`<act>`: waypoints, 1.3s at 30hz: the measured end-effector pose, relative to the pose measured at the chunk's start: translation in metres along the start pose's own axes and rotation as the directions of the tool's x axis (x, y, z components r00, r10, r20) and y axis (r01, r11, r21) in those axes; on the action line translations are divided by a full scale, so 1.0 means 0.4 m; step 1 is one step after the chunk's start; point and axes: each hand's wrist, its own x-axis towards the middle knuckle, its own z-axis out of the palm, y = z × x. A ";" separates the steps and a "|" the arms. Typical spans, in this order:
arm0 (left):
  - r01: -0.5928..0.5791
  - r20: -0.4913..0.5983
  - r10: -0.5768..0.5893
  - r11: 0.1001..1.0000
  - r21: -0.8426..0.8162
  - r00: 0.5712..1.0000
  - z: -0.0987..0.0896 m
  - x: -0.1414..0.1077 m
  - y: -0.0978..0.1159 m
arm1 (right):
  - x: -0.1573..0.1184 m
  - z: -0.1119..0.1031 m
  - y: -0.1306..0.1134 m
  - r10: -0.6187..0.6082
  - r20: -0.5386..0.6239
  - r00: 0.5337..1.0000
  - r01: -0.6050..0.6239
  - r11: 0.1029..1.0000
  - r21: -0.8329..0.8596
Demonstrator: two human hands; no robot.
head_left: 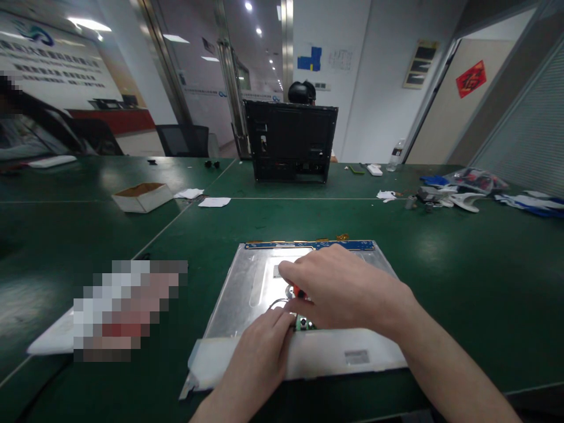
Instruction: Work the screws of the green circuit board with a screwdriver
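A flat display panel (233,282) with a bare metal back lies in front of me, a blue circuit strip (308,245) along its far edge. White film (335,352) covers its near edge. My right hand (343,282) is closed over the middle, around what looks like a red-and-black screwdriver (300,292); its tip is hidden. Close beside it, my left hand (264,341) has its fingertips pressed together at a small green circuit board (304,322) and a thin dark wire (277,302). What those fingers pinch is hidden.
A black monitor housing (291,141) stands across the green table (462,282), a person partly behind it. An open box (143,198) and paper scraps (214,202) lie far left. Loose parts, bags (478,179) and a bottle (395,155) are far right. A partly blurred white item (53,338) lies left.
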 end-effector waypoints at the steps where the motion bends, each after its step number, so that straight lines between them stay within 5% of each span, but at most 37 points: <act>1: 0.000 0.003 0.000 1.000 -0.003 1.000 -0.002 0.001 0.001 | -0.002 -0.001 0.000 -0.013 0.009 1.000 0.013 1.000 0.007; 7: 0.012 0.019 -0.012 1.000 0.002 1.000 -0.011 0.007 0.010 | -0.009 -0.006 -0.002 -0.072 0.024 0.997 0.071 0.996 0.063; 16: 0.007 0.015 -0.007 1.000 0.021 1.000 -0.003 0.001 0.003 | 0.007 -0.005 -0.002 0.040 0.026 0.999 -0.040 0.999 0.000; 25: 0.008 0.032 -0.009 1.000 0.014 0.999 -0.012 0.008 0.012 | -0.009 -0.008 -0.003 -0.051 0.039 0.998 0.049 0.997 0.055; 35: -0.004 -0.009 0.004 1.000 -0.017 1.000 -0.007 0.002 0.006 | 0.006 -0.002 -0.005 0.042 0.033 0.999 -0.041 0.999 -0.014; 39: 0.007 0.014 -0.007 1.000 -0.026 1.000 -0.009 0.004 0.009 | -0.003 0.000 -0.001 -0.024 0.003 1.000 0.024 1.000 0.007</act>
